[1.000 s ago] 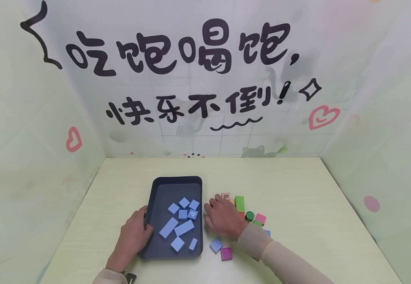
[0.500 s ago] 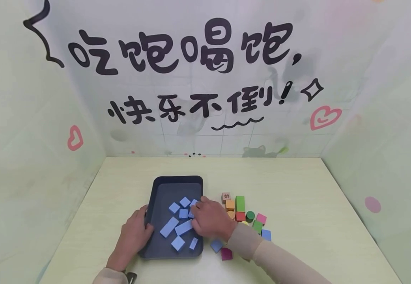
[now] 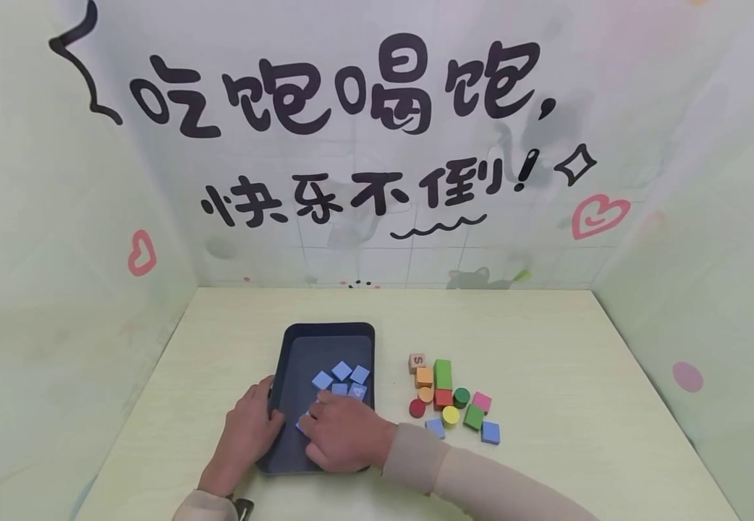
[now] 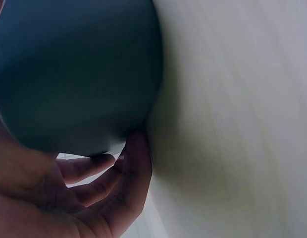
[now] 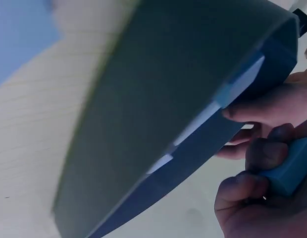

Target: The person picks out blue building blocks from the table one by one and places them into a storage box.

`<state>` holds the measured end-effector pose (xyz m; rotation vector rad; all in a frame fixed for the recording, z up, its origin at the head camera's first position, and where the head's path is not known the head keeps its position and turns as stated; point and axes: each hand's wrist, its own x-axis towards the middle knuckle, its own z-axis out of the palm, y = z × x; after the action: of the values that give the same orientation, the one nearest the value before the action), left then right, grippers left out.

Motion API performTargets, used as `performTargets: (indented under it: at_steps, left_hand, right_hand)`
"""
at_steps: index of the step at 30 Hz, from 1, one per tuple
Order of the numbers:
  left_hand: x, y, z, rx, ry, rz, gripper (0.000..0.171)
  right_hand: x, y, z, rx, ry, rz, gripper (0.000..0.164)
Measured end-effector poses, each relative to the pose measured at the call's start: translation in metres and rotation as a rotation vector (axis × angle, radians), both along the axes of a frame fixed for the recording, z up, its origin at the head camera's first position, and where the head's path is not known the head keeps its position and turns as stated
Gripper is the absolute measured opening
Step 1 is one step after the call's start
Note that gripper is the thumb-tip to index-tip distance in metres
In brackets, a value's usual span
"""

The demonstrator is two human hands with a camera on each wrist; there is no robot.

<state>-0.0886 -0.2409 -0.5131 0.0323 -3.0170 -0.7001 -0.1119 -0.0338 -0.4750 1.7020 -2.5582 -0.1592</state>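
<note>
My left hand grips the left rim of a dark rectangular tray, thumb on the inner side and fingers outside. In the left wrist view, the curled fingers of that hand meet the tray's outer wall. Over the near half of the tray, my right hand holds a blue block, seen between its fingers and palm in the right wrist view. Several light-blue blocks lie in the tray; the right hand hides others.
To the tray's right, loose blocks lie grouped on the table: a green block, a yellow cylinder, a red cylinder, a pink block and a blue block, among several others. Walls stand behind and at both sides.
My right hand has moved left from the loose blocks, across the tray's right rim, to above its near half. The left hand has kept its hold on the tray.
</note>
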Motion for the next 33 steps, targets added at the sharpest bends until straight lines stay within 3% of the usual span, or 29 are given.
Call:
performTargets:
  at_steps: [5, 8, 13, 21, 28, 33]
  left_hand:
    - [-0.002, 0.001, 0.001, 0.008, -0.019, -0.006, 0.061]
    - [-0.002, 0.001, 0.001, 0.011, -0.023, -0.002, 0.061]
    - [-0.001, 0.001, 0.0, 0.002, -0.01, 0.001, 0.061]
    - [-0.001, 0.001, 0.003, -0.001, 0.005, -0.01, 0.06]
    - [-0.002, 0.0, 0.0, -0.011, -0.012, -0.003, 0.061]
    - [-0.001, 0.0, 0.001, -0.015, -0.013, -0.01, 0.06]
  right_hand:
    - [0.007, -0.016, 0.002, 0.047, 0.039, 0.095, 0.023]
    - [0.012, -0.023, 0.001, 0.087, 0.005, 0.112, 0.021]
    - [0.015, -0.029, -0.002, 0.162, -0.069, 0.104, 0.023]
    - [0.014, -0.029, -0.005, 0.213, 0.006, 0.128, 0.024]
    - [0.009, -0.027, -0.008, 0.218, -0.042, 0.055, 0.026]
    - [0.008, -0.025, -0.011, 0.183, -0.015, 0.048, 0.025]
